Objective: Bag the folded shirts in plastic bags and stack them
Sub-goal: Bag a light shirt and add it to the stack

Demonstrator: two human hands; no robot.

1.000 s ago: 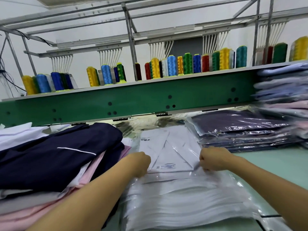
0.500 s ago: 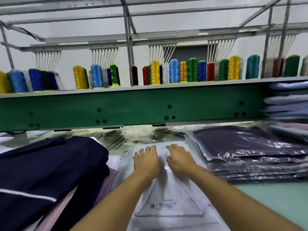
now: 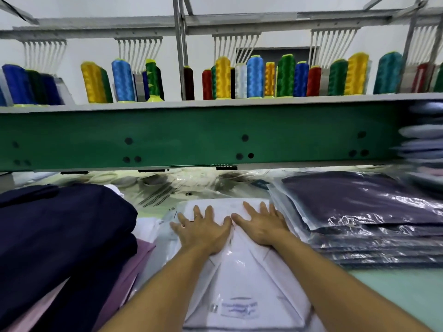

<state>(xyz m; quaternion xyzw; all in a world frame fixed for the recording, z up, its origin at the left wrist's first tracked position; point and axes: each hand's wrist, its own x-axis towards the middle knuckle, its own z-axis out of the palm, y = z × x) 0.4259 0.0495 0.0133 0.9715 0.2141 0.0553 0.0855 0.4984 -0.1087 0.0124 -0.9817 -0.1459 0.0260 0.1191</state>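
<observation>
While our left hand (image 3: 203,232) and right hand (image 3: 262,226) lie flat side by side, fingers straight and spread, we press down on the far end of the white shirt (image 3: 242,307). It sits inside its clear plastic bag (image 3: 236,262) on the table (image 3: 395,291) before us. Just to its right rises the stack of bagged purple shirts (image 3: 359,212); to its left lies a pile of navy shirts (image 3: 60,231).

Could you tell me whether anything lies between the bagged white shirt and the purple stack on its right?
Nothing visible does: the bagged white shirt lies directly beside the purple stack.
</observation>
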